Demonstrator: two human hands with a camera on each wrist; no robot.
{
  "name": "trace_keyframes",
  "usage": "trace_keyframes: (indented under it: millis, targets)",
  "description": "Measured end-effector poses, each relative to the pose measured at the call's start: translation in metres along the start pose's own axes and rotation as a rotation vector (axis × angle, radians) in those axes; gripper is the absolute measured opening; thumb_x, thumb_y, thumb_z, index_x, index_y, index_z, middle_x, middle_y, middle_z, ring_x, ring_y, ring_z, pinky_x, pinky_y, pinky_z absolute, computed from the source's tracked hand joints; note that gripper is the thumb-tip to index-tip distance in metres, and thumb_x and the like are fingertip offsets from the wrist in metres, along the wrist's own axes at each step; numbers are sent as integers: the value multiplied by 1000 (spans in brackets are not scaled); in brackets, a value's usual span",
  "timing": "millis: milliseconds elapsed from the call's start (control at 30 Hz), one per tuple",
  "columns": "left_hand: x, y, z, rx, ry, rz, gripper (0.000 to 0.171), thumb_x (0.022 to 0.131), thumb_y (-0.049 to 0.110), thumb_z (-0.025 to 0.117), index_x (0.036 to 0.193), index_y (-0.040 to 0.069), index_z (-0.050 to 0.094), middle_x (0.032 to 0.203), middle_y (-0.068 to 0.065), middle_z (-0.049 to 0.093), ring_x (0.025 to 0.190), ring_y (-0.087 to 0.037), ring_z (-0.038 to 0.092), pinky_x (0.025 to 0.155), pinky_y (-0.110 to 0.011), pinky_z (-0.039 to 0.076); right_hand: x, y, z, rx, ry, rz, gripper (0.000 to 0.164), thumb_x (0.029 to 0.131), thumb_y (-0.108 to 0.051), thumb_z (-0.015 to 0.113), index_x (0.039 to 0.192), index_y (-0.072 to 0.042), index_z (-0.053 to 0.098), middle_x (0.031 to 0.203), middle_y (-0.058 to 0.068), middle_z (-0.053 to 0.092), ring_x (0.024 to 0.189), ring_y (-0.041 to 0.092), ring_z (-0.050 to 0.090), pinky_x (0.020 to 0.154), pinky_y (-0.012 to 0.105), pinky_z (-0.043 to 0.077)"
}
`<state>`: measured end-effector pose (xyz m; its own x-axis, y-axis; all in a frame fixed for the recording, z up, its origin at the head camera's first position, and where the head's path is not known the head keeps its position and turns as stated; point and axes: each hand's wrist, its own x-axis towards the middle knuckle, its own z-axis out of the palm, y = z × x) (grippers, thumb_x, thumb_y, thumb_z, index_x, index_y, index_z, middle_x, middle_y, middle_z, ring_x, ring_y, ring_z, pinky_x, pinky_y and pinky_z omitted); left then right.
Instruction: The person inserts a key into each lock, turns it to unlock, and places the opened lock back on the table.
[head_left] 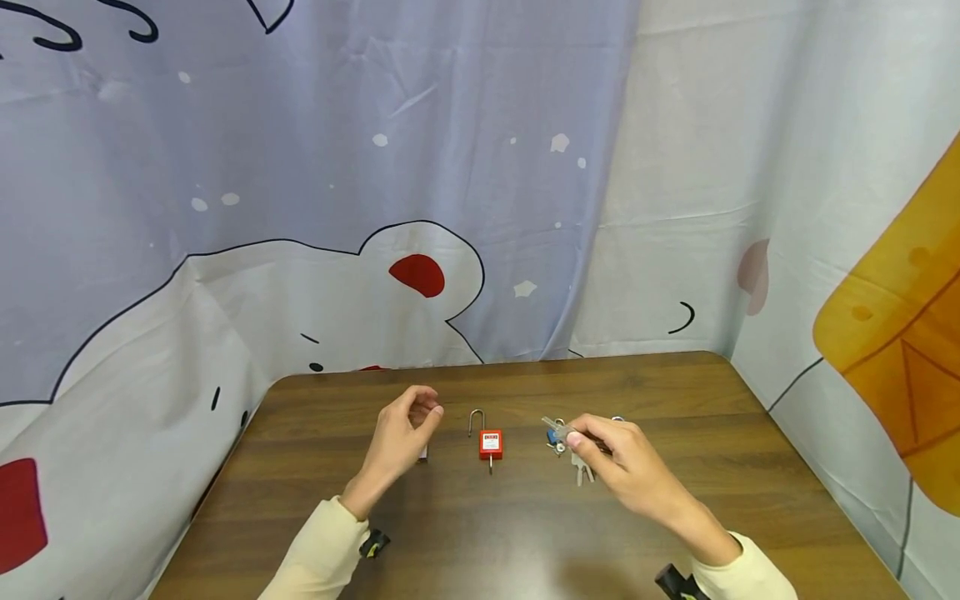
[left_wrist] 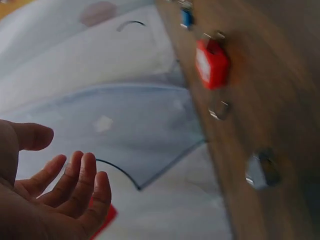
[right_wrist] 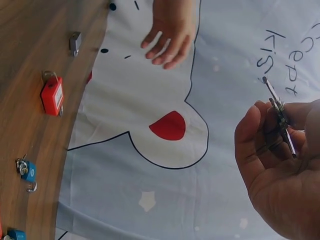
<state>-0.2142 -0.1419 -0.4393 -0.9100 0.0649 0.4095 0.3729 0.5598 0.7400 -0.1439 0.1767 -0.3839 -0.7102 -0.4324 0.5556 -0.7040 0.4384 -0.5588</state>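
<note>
My right hand (head_left: 630,462) pinches a bunch of keys (head_left: 582,468) between thumb and fingers above the table. One key points out to the left, and others hang below. In the right wrist view the keys (right_wrist: 281,120) appear edge-on. My left hand (head_left: 401,425) is raised with loosely bent fingers and holds nothing. Between the hands lies a red padlock (head_left: 491,445), its shackle swung out and a key in its lower end. A grey padlock (left_wrist: 261,171) sits below the left hand, mostly covered by it in the head view. Near the right fingertips is a blue padlock (head_left: 554,437).
The locks lie on a brown wooden table (head_left: 525,533). Another blue padlock (right_wrist: 16,234) is at the lower edge of the right wrist view, largely hidden behind the right hand in the head view. A printed curtain (head_left: 465,183) hangs behind the table.
</note>
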Motion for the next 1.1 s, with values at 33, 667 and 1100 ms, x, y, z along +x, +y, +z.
trace_keyframes:
  millis: [33, 667, 1100]
  targets:
    - [2, -6, 1, 9, -6, -5, 17, 87, 19, 63, 104, 14, 60, 89, 1, 65, 79, -9, 61, 72, -24, 54, 0, 0, 0, 1, -1, 2, 21, 93, -9, 53, 94, -29, 61, 68, -15, 50, 60, -2, 43, 55, 15, 40]
    - [5, -81, 15, 319, -212, -318, 53, 81, 35, 69, 121, 4, 54, 101, -9, 64, 84, -18, 59, 73, -36, 49, -3, 5, 3, -20, 0, 32, 19, 91, -2, 55, 90, -20, 62, 63, -1, 54, 57, -3, 41, 51, 15, 39]
    - [0, -98, 23, 405, -296, -401, 35, 75, 35, 72, 86, 5, 58, 76, -5, 58, 64, -17, 49, 53, -27, 37, -9, 14, 13, -23, 19, 18, 19, 89, -2, 57, 91, -20, 63, 73, -10, 56, 66, -2, 46, 56, 17, 40]
